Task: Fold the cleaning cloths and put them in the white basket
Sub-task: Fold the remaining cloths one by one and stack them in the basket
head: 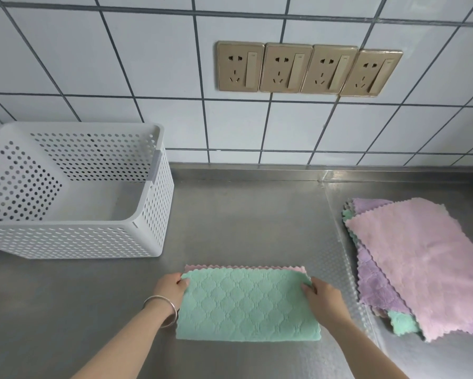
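A green cleaning cloth (pixel 247 306) with a pink underside lies folded in half on the steel counter, its pink edge showing along the far side. My left hand (pixel 171 288) pinches its far left corner and my right hand (pixel 321 295) pinches its far right corner. The white perforated basket (pixel 147 236) stands at the left, with nothing visible inside. A pile of unfolded cloths (pixel 413 258), pink on top with purple and green beneath, lies at the right.
The steel counter (pixel 243 214) runs back to a tiled wall with a row of wall sockets (pixel 309 68). A silver bangle (pixel 165 310) sits on my left wrist. A textured strip of the counter lies between the green cloth and the pile.
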A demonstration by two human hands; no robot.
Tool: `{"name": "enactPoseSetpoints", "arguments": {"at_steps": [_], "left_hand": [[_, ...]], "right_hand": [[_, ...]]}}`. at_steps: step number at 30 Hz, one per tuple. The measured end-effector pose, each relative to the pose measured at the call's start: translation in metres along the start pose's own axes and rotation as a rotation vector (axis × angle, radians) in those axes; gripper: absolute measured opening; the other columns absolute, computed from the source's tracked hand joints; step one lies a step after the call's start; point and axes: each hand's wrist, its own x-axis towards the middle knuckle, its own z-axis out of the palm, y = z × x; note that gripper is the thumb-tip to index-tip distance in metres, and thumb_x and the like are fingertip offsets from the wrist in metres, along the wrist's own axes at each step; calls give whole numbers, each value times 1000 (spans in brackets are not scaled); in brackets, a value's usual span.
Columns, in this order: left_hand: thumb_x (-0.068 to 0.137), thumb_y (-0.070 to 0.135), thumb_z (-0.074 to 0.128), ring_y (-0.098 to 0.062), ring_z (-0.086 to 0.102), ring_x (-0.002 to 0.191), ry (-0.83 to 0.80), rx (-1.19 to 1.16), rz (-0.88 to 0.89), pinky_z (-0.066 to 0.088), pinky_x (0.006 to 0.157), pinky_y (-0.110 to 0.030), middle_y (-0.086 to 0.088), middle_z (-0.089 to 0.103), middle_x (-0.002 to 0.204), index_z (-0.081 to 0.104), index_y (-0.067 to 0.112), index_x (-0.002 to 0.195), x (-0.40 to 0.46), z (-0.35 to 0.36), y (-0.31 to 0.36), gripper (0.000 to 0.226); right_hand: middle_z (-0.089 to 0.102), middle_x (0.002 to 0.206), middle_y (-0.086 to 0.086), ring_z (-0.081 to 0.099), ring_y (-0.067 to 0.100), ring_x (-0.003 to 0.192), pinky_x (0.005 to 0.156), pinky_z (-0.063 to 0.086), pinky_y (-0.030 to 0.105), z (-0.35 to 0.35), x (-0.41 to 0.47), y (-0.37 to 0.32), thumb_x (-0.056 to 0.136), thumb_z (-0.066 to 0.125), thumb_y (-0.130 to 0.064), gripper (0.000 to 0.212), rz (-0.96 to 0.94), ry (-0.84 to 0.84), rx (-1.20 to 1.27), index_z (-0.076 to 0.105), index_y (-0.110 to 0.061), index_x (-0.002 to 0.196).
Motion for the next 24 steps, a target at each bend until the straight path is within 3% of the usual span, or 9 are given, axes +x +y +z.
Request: {"name": "enactPoseSetpoints", "arguments": {"at_steps": [5,10,14,17,19,22,24], "left_hand": [[96,20,44,-23,48,73,-5,-2,-49,27,59,-26,-9,54,78,50,8,75,8,2,4,25],[96,27,45,-26,52,74,-1,54,-73,28,60,-26,-7,51,70,42,18,56,11,2,5,42],[96,29,47,-25,53,77,10,25,-89,32,63,-25,-11,62,80,60,12,71,12,3,4,33],[95,30,49,-26,50,69,9,-39,-129,31,61,-26,-7,50,59,51,13,58,14,4,3,40],[94,32,49,-28,54,71,3,-38,-154,35,62,-28,-13,54,63,54,11,59,15,4,3,41],[93,36,49,-33,62,83,14,-15,-169,44,70,-32,-21,66,83,67,3,75,18,6,5,42],[93,37,49,-30,59,76,35,-19,-172,42,66,-30,-17,63,76,64,7,69,19,8,5,42]], "right_hand": [[55,67,-2,49,12,60,50,34,25,2,7,-5,96,45,-27,22,20,42,-35,52,-18,77],[48,57,0,41,13,51,46,30,23,9,7,-4,93,49,-23,32,64,108,-4,46,-13,63],[43,53,-1,35,12,47,44,26,23,12,8,-2,92,52,-23,38,94,140,51,42,-12,58],[41,52,-1,33,13,47,44,24,24,14,8,-4,91,54,-24,41,110,170,62,39,-12,56],[40,51,0,33,13,47,43,23,24,15,7,-6,91,55,-25,42,129,187,59,37,-12,55],[41,52,-1,35,13,48,43,24,24,16,5,-7,91,55,-27,43,163,223,63,36,-14,55],[43,52,0,38,14,49,44,25,24,17,5,-8,91,55,-28,43,186,247,78,37,-14,55]]}}
